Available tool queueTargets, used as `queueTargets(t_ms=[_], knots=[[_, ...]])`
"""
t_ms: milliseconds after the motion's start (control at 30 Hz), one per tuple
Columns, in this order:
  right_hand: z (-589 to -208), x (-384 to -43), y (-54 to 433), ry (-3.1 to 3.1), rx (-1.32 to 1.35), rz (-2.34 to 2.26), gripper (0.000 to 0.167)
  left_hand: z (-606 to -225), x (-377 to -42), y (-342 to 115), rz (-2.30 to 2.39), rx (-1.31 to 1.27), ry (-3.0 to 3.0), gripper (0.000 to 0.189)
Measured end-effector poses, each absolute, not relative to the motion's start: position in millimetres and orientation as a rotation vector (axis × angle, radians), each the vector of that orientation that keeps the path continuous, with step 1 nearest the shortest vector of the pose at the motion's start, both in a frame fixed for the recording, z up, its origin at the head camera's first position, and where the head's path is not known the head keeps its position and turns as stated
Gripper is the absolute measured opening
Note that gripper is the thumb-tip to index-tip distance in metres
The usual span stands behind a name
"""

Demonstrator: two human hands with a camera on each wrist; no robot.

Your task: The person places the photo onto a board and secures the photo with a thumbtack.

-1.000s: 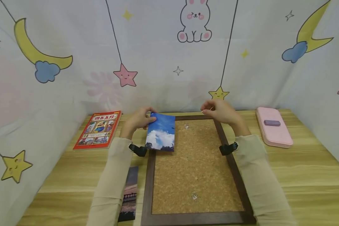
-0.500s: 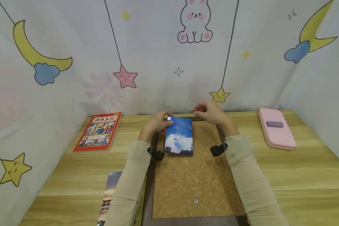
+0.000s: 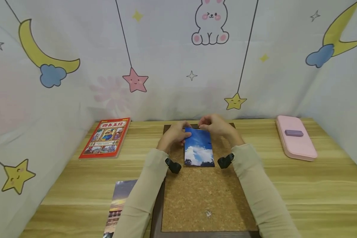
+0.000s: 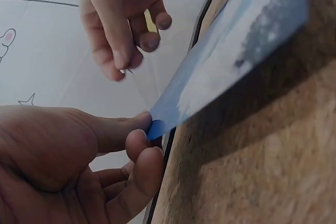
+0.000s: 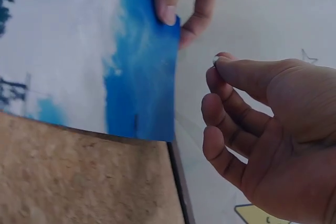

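Observation:
My left hand (image 3: pixel 176 133) pinches the top left corner of a photo (image 3: pixel 198 148) of blue sky and white cloud. The photo is held over the upper part of a framed cork board (image 3: pixel 196 195); in the left wrist view its far end tilts up off the cork, casting a shadow. Close by the photo's top right corner is my right hand (image 3: pixel 216 126). Between its thumb and index fingertip it pinches a tiny whitish push pin (image 5: pixel 216 61), mostly hidden by the fingers. The right wrist view shows a gap between this hand and the photo.
Something small, clear and shiny (image 3: pixel 208 213) sits low on the cork. A sunset photo (image 3: pixel 119 205) lies left of the board, partly under my left sleeve. A red book (image 3: pixel 105 138) is at the back left, a pink case (image 3: pixel 296 138) at the right.
My left hand has carried the sky photo rightward from the board's left edge to its upper middle. My right hand has moved left and slightly down towards the photo's top edge.

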State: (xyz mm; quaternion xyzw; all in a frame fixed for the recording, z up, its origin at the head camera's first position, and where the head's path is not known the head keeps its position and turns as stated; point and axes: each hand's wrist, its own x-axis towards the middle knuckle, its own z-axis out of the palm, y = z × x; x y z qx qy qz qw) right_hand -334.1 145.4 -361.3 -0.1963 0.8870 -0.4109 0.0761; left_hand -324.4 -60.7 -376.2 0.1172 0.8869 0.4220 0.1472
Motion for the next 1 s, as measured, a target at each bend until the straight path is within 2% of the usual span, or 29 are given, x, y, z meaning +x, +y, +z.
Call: queueTargets(t_ms=[433,800,1000], knots=[[-391,-347,139,2.638,-0.534,-1.115,0.012,-381,-329,-50,1.028,0.304,2.635,0.034],[-396,-355,130,2.688,-0.543,-1.05,0.011,-385,-333,-49,1.033,0.178,2.653,0.033],[-394,-356,128,2.695,-0.457,-1.047,0.013,-386,-332,-48,1.045,0.156,2.682,0.032]])
